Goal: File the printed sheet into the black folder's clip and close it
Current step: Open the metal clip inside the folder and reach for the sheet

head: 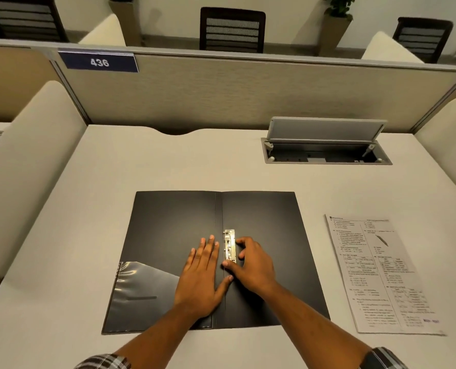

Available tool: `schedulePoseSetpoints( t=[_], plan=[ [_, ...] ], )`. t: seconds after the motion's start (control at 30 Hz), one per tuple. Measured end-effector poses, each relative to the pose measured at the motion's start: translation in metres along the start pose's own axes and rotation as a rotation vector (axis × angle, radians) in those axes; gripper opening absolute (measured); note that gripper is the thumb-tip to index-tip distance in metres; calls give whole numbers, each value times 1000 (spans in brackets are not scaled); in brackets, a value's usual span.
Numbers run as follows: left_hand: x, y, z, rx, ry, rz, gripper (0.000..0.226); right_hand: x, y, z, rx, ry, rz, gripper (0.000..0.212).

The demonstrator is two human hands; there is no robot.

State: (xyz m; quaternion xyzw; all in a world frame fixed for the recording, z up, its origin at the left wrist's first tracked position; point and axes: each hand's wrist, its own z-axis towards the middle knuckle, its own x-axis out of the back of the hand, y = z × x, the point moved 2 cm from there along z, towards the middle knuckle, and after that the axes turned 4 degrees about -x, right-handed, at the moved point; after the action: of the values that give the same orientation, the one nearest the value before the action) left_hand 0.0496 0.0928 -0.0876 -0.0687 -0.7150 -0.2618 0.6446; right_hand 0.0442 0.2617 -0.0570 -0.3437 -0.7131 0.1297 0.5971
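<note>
The black folder [266,217] lies open and flat on the desk, with a clear plastic pocket [139,286] on its left inner cover. A metal clip [230,246] sits just right of the spine. My left hand [202,272] rests flat, fingers spread, on the left cover beside the clip. My right hand [250,265] is at the clip, thumb at its near end and fingers curled around its right side. The printed sheet [378,272] lies flat on the desk to the right of the folder, apart from both hands.
An open cable box [325,153] with its grey lid raised is sunk into the desk at the back right. A partition panel [221,91] bearing a sign "436" closes the far edge. Curved cream dividers stand on both sides.
</note>
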Motion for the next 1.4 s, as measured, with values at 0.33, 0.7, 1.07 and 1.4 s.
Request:
schedulePoseSetpoints(
  t=[0.33,0.7,1.07,1.4],
  plan=[
    [2,1,1,12,4,-10,85,3,3,3,-32,-23,78,70],
    [3,2,0,6,17,-6,86,2,-6,1,-37,-44,16,69],
    [1,1,2,7,26,-11,86,10,0,5,-109,-124,301,39],
    [-2,1,1,29,16,-34,88,12,-27,11,-121,-159,443,39]
  ],
)
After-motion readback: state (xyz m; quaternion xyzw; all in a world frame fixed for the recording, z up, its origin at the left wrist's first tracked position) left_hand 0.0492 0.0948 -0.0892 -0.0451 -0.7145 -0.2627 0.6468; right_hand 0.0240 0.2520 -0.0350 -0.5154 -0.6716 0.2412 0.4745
